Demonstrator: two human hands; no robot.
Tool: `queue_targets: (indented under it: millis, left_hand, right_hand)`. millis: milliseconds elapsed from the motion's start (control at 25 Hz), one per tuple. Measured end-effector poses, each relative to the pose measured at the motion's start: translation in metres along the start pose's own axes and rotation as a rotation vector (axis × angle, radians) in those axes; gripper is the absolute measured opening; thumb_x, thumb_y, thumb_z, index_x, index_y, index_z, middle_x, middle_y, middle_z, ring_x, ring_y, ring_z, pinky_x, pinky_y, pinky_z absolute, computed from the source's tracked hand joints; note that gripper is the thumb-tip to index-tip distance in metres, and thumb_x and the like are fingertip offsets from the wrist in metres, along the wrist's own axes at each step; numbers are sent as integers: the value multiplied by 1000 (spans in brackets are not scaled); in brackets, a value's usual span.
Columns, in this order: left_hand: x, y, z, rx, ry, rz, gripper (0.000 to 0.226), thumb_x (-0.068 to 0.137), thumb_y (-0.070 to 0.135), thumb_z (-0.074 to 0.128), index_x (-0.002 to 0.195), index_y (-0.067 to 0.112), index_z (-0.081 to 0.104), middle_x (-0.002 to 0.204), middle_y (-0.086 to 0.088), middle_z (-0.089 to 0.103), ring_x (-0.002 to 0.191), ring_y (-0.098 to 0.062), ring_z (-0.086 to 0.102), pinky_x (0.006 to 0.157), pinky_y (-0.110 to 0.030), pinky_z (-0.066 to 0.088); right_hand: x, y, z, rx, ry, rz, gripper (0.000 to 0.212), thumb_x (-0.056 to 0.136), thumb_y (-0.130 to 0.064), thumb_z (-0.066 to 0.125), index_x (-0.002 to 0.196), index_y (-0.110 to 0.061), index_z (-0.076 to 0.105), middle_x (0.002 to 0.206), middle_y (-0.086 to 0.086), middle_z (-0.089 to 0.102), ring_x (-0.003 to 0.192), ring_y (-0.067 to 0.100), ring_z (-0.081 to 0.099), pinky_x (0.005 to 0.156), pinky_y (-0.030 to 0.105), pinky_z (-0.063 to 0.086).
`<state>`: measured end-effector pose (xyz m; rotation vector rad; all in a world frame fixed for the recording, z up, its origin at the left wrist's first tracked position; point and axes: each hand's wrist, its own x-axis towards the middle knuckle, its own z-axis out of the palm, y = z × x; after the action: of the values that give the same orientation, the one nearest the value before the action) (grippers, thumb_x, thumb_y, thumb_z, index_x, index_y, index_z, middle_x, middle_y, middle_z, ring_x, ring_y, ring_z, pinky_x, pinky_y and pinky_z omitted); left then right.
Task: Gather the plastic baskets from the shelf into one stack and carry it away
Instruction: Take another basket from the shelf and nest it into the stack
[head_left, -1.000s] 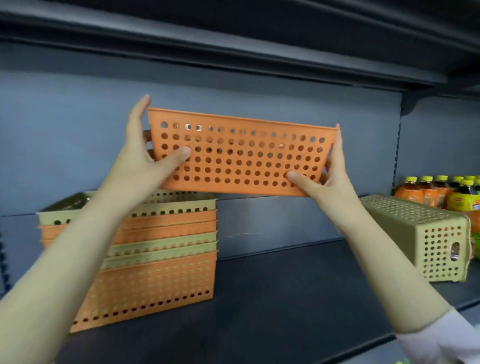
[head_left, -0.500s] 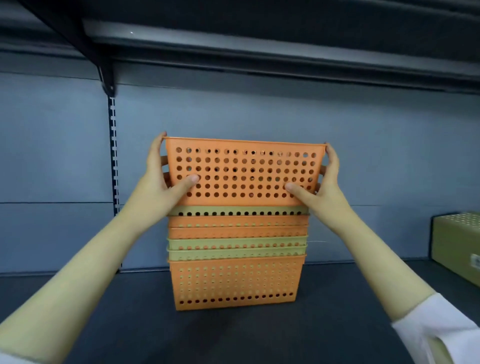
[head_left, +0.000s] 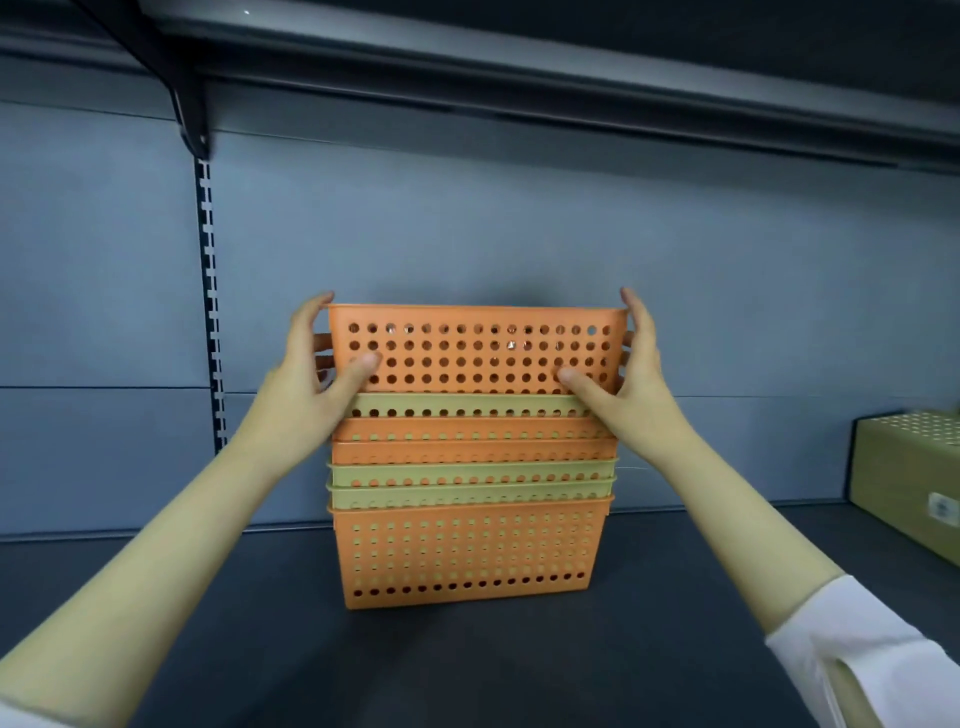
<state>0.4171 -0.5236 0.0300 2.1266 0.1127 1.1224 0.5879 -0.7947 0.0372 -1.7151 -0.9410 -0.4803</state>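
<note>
Dark shelf (head_left: 208, 649) against a grey-blue back panel (head_left: 467, 234), with a slotted upright (head_left: 210, 291) beyond the left hand. Between the hands sat an orange basket (head_left: 475, 351), partly nested into the top of a stack (head_left: 470, 499) of green and orange baskets standing on the shelf. Left hand (head_left: 311, 384) clamped on the basket's left end, thumb on the front wall. Right hand (head_left: 631, 384) clamped on the right end likewise. Well off past the right hand, a green basket (head_left: 909, 478) lay on the shelf.
</note>
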Motion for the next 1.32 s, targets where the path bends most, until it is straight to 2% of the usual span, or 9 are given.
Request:
queue_targets:
  millis: [200,280,400,600,760,880,1080,1200,1320]
  left_hand:
    - [7,-2,-1,256,136,206,56,96,56,29,125,20,59,136,-6,56,131,-24,46,108,-42,36]
    - [9,-2,8,328,77,262,50,97,52,31,99,17,66,109,-5,66,107,-25,58,93,-41,46]
    - [6,-7,21,328,185,237,46,97,50,34,71,16,52,71,1,53,70,-19,53,63,-39,46]
    - [3,3,29,462,286,162,45,97,40,32,71,11,56,67,-1,50,64,-25,51,55,-35,43]
    - [-11,32,49,930,336,302,40,97,27,41,87,-1,68,87,-20,70,95,-43,65,91,-51,48]
    - [-18,61,86,905,244,468,39,96,32,44,105,2,67,111,-21,69,121,-44,57,104,-54,40]
    - [-11,119,179,716,165,613,38,92,30,46,113,5,66,118,-18,67,128,-40,53,108,-50,37]
    - [-11,153,257,580,125,733,40,90,28,48,121,7,62,115,-16,67,127,-38,55,107,-48,40]
    - [-15,183,347,519,43,788,43,88,28,48,123,8,61,115,-15,68,126,-37,56,107,-48,42]
  right_hand:
    - [2,2,10,-270,122,-116,33,94,-47,54,118,-27,63,138,2,42,135,18,34,107,33,30]
    - [4,6,16,-312,104,-145,38,94,-52,47,87,-21,68,104,-3,61,109,19,53,90,32,41]
    - [5,17,22,-413,242,-208,53,93,-55,42,63,-13,54,65,-8,46,75,18,49,66,30,34]
    - [7,19,28,-408,301,-202,54,91,-54,45,61,-11,53,63,-8,43,72,18,47,64,31,35]
    - [-1,12,15,-246,136,-140,27,94,-47,51,98,-25,66,100,-11,62,103,12,53,86,21,39]
    - [-19,16,-18,-196,95,-131,36,98,-38,52,130,-23,59,128,-15,57,117,-4,46,95,3,30]
    - [-50,43,-125,-298,239,-33,32,99,-33,53,127,-21,62,123,-17,58,115,-12,43,90,-6,24]
    - [-73,83,-206,-407,377,83,29,99,-33,54,119,-18,66,116,-11,64,112,2,51,91,3,32]
    - [-98,145,-286,-558,399,166,31,97,-35,53,111,-14,69,106,2,70,108,26,62,96,37,45]
